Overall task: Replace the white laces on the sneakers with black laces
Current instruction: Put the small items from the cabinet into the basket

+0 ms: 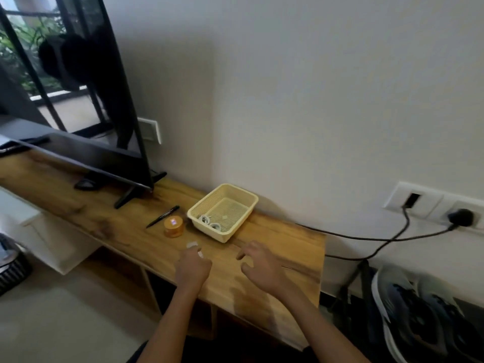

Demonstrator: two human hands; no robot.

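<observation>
A pair of white sneakers (419, 313) with dark uppers and dark laces stands on the floor at the lower right, below the table's end. A cream plastic basket (230, 195) on the wooden table (288, 247) holds coiled white laces (209, 223) in its near corner. My left hand (193, 267) hovers over the table in front of the basket, fingers curled around a small white piece, blurred. My right hand (259, 263) is beside it, fingers spread, holding nothing.
An orange round container (173, 226) and a black pen (163, 216) lie left of the basket. A flat screen (86, 142) on a stand fills the table's left part. Black cables (392, 238) run from wall sockets (434, 205) at the right.
</observation>
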